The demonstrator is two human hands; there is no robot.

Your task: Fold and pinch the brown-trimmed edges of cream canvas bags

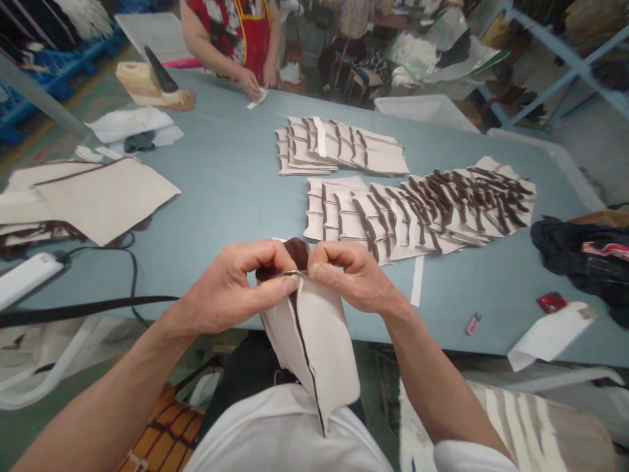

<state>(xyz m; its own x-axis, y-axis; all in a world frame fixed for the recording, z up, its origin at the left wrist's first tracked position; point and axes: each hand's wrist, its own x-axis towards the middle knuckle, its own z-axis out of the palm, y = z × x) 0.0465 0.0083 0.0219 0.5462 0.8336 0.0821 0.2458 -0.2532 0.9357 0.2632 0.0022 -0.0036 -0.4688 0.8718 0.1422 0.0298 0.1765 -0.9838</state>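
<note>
"So, what's in hand?"

"A cream fabric panel [329, 354] edged with dark brown binding [305, 354], held up just off the table's near edge. My left hand [236, 288] and right hand [351, 275] pinch its top, fingers [339, 259] clenched."

"What's the step?"

"Working that top edge. It calls for a steady pinch."

"And beyond?"

"Stacked panels [417, 206] on the blue-grey table [221, 164]."

Only one view, worn on person's head, looks forward and down; left hand [230, 288] and right hand [354, 278] very near, long surface [226, 196] beyond.
</note>
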